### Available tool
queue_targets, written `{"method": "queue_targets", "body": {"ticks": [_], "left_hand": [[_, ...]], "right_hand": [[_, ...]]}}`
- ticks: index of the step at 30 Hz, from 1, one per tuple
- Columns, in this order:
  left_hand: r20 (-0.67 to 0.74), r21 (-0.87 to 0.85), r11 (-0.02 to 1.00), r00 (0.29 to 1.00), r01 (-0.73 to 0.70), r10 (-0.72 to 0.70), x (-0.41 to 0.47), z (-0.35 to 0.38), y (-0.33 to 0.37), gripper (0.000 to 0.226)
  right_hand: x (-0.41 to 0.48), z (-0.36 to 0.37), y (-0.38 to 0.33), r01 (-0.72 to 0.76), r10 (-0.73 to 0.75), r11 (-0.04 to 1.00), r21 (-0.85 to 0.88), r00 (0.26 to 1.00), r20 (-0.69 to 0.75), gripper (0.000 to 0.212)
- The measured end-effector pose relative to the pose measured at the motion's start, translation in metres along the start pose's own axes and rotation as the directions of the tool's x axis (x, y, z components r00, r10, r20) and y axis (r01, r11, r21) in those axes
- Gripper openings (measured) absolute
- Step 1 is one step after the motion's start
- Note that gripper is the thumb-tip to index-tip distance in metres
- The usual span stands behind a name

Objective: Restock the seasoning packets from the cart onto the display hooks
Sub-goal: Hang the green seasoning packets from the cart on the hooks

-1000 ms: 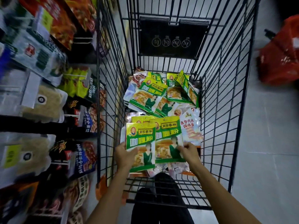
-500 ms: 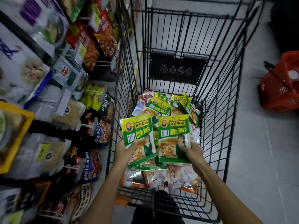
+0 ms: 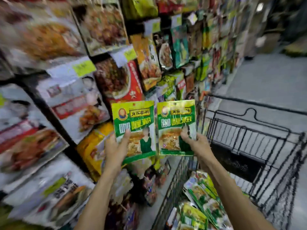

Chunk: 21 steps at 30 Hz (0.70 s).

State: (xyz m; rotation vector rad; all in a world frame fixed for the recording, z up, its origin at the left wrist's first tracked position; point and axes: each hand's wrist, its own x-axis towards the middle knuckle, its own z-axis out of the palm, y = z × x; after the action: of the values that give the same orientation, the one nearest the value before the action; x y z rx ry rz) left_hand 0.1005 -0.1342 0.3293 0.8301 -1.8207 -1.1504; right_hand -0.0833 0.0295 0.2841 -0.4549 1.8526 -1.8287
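1. left hand (image 3: 116, 147) pinches one green packet (image 3: 134, 130), right hand (image 3: 195, 143) the other packet (image 3: 176, 128); both raised near the shelf display (image 3: 116, 77), left of cart (image 3: 249, 146).
2. likely light, floppy, slick foil; best held by lower edges, top hang-holes free.

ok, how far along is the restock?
Done: no hung packet of this kind can be made out; the shelf is blurred. In hand: left hand grips the left packet, right hand the right packet, both held up before the shelf, neither on a hook. Left: hang both, plus the pile in the cart.
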Motion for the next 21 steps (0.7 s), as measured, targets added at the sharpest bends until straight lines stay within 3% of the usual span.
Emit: {"method": "queue_targets", "body": {"ticks": [4,9,11,14,16,18,19,21], "left_hand": [[-0.175,0.016,0.993,0.977,-0.121,0.122,0.006,-0.073,0.064,0.008],[-0.334,0.07,0.971,0.912,-0.23,0.24,-0.011,-0.163,0.129,0.009],[-0.394,0.098,0.963,0.878,-0.253,0.271,-0.02,-0.201,0.147,0.012],[-0.499,0.15,0.963,0.824,-0.224,0.269,-0.036,-0.252,0.17,0.036],[-0.569,0.199,0.949,0.76,-0.243,0.314,-0.048,-0.283,0.182,0.025],[-0.617,0.222,0.946,0.717,-0.237,0.324,-0.06,-0.311,0.19,0.018],[-0.63,0.227,0.947,0.707,-0.226,0.32,-0.065,-0.324,0.194,0.027],[-0.648,0.225,0.954,0.701,-0.196,0.297,-0.075,-0.346,0.2,0.057]], "right_hand": [[-0.009,0.055,-0.076,0.185,-0.184,0.983,0.001,0.975,0.123,0.066],[-0.06,0.127,-0.154,0.403,-0.399,0.915,0.025,0.892,0.212,0.084],[-0.084,0.156,-0.176,0.424,-0.429,0.902,0.082,0.86,0.277,0.085],[-0.115,0.197,-0.2,0.489,-0.503,0.862,0.132,0.794,0.34,0.07],[-0.136,0.224,-0.213,0.499,-0.521,0.851,0.166,0.758,0.392,0.067],[-0.156,0.249,-0.223,0.483,-0.523,0.849,0.213,0.716,0.463,0.077],[-0.165,0.261,-0.228,0.467,-0.517,0.854,0.231,0.702,0.491,0.077],[-0.18,0.28,-0.236,0.437,-0.505,0.861,0.259,0.685,0.525,0.057]]}}
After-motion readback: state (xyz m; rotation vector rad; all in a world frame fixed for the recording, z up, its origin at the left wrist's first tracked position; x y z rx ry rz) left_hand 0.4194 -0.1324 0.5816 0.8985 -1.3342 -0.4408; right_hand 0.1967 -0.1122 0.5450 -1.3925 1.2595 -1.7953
